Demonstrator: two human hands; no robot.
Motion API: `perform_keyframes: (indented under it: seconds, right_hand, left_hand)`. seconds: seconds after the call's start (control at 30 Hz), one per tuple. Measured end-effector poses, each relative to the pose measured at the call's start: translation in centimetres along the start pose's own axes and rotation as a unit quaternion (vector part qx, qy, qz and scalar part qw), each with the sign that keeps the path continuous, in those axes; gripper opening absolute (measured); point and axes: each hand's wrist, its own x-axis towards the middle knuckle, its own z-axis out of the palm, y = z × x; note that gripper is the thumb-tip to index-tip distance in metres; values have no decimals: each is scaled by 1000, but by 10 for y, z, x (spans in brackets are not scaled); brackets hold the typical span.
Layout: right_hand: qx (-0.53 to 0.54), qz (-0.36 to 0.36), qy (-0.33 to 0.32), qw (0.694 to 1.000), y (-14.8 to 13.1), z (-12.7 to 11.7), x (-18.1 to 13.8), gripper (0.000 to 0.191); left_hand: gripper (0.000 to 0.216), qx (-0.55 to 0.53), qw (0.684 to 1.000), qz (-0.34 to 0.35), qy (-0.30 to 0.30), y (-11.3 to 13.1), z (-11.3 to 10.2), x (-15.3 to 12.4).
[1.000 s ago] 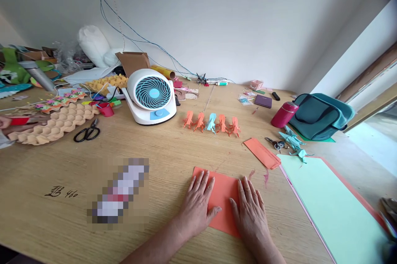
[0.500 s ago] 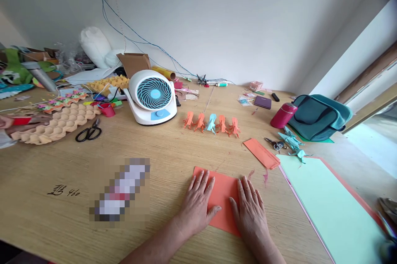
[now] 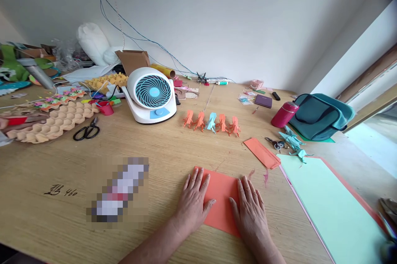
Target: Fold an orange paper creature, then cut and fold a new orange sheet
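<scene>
A flat sheet of orange paper [image 3: 221, 198] lies on the wooden table under both my hands. My left hand [image 3: 194, 200] rests flat on its left side, fingers stretched out and thumb pointing inward. Across from it, my right hand [image 3: 249, 208] presses on the right side, also with fingers extended. Beyond the sheet stands a row of folded paper figures, several orange and a blue one [image 3: 211, 123] in the middle. To the right, a stack of orange paper strips [image 3: 262, 153] lies at an angle.
Large pale green sheets [image 3: 322, 202] cover the right side, with teal folded figures [image 3: 291, 138], keys [image 3: 276, 143], a pink bottle [image 3: 284, 114] and a teal bag [image 3: 321, 115] behind. Leftward are a white fan [image 3: 151, 95], black scissors [image 3: 87, 130] and egg trays [image 3: 58, 125]; another person's hand shows at far left.
My left hand has slid slightly left across the orange paper, toward its left edge. My right hand stays in place.
</scene>
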Motion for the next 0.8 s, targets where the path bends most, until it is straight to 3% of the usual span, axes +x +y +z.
perform_keyframes:
  seconds: [0.2, 0.47, 0.7, 0.8]
  right_hand:
    - [13, 1, -2, 1000, 1, -1, 0, 63]
    - [14, -8, -8, 1000, 4, -8, 4, 59]
    - [50, -19, -42, 998, 12, -27, 19, 53]
    - [52, -33, -61, 996, 17, -37, 33, 42]
  left_hand:
    - [70, 31, 998, -42, 30, -10, 4, 3]
    - [66, 46, 998, -41, 33, -10, 3, 7]
    - [60, 0, 996, 85, 7, 1, -8, 17]
    - [60, -25, 994, 104, -1, 3, -18, 25]
